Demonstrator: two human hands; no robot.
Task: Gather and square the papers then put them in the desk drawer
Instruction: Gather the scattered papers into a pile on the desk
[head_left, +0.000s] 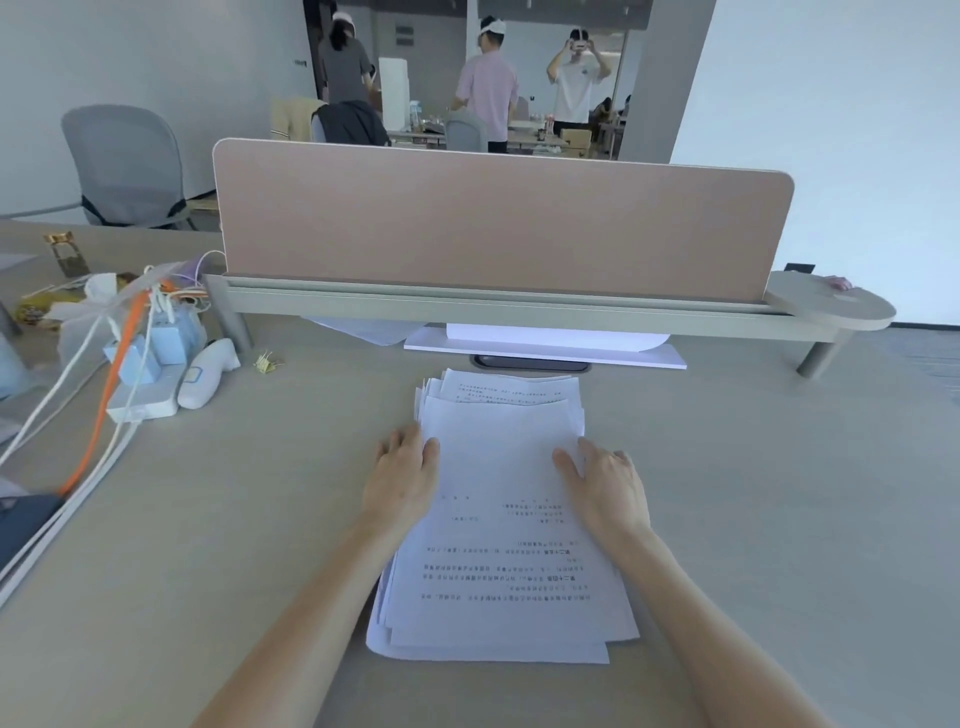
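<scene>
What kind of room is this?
Probably an office: a beige desk with a pink divider screen, a stack of printed white papers, and a grey mesh swivel chair.

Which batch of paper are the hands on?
The loose stack of printed sheets nearest the person; the blank white sheets lie untouched under the shelf.

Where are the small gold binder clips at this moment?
The binder clips lie on the desk's left side, just right of the white thermometer, below the shelf leg.

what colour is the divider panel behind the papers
The divider panel is a dusty pink, seen clearly in the head view, beyond the papers.
</scene>
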